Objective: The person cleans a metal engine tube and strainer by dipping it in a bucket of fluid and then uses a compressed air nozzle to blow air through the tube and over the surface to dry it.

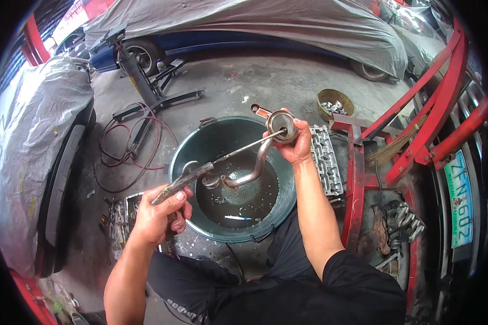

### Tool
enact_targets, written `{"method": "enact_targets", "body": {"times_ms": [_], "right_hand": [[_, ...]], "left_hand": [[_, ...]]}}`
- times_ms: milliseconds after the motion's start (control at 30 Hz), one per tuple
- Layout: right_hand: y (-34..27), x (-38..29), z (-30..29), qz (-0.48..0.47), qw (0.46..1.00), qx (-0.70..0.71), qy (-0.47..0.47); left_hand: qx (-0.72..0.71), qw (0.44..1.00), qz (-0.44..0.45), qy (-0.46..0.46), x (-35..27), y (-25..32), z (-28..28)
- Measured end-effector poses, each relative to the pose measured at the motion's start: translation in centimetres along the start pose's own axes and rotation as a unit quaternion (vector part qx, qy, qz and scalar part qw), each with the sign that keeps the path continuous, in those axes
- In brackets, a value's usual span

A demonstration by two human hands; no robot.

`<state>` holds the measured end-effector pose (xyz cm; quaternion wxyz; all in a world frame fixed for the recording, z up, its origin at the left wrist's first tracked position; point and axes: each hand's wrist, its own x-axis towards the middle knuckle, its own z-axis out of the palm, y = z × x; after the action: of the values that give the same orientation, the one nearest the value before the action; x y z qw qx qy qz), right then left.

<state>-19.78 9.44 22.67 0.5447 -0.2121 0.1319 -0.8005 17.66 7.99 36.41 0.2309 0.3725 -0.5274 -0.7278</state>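
My left hand (166,211) is closed around the grip of a spray gun (187,180) with a long thin metal nozzle and a curved lever. The nozzle tip reaches into the round opening of a metal engine part (282,126), probably a pickup or strainer. My right hand (295,142) holds that part by its round end, with the opening facing up. A bent metal pipe (260,164) runs from near the round end down over a large dark green tub (232,239). Dark liquid lies in the tub, with a blue and white object (238,218) and small bits in it.
A cylinder head (327,160) lies right of the tub, beside a red steel frame (354,187). Beyond it stands a bowl of small metal parts (335,101). Engine parts (120,219) lie at left, near a hose (158,166) and a wheeled stand (142,81).
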Motion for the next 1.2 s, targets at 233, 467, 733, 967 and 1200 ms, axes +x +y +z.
{"method": "enact_targets", "body": {"times_ms": [233,467,733,967,1200], "right_hand": [[-1.0,-0.4,-0.9,0.051,0.992,-0.068,-0.089],[-1.4,-0.7,-1.4,0.023,0.985,-0.153,-0.078],[-2.4,-1.6,-1.6,0.053,0.980,-0.175,-0.084],[-2.8,-2.0,-1.0,0.071,0.985,-0.140,-0.070],[-1.9,-1.7,-1.6,0.068,0.989,-0.117,-0.058]], "left_hand": [[0.027,0.999,-0.042,-0.021,0.7,3.2,-2.2],[0.048,0.998,-0.008,-0.045,0.6,3.5,-3.7],[0.040,0.998,-0.013,-0.047,0.6,2.4,-3.6],[0.039,0.998,-0.039,-0.044,0.5,2.8,-3.3],[0.004,0.999,-0.035,-0.034,0.6,0.5,-3.1]]}}
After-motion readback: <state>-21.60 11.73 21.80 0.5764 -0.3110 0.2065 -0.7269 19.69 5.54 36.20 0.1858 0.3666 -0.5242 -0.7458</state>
